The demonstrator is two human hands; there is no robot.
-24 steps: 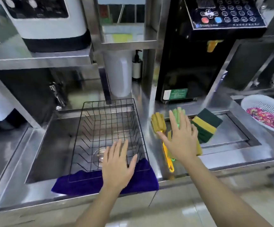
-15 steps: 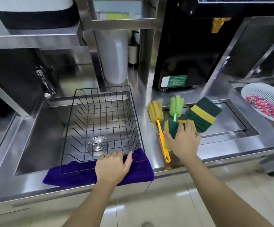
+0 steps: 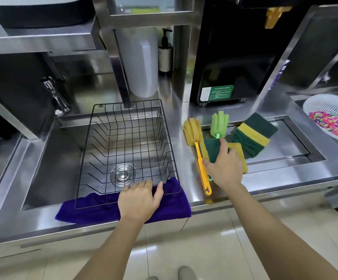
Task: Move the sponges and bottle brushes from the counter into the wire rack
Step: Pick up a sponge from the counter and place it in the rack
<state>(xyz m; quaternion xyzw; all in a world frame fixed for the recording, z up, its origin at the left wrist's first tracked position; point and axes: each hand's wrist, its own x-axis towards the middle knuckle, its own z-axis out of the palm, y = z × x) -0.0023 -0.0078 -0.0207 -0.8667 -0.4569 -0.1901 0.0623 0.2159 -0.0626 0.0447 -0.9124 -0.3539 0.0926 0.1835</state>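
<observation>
- Left hand (image 3: pixel 138 200): curled, resting on wire rack (image 3: pixel 126 142) front rim.
- Right hand (image 3: pixel 223 167): fingers spread, pressing on a sponge (image 3: pixel 214 147); yellow bottle brush (image 3: pixel 199 156) just left of it.

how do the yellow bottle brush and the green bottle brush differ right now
The yellow bottle brush lies fully in view, its orange handle running toward the counter edge; the green bottle brush has its handle mostly hidden under a sponge and the right hand. The yellow head looks longer than the green one. Both lie on the counter, heads pointing away.
</observation>
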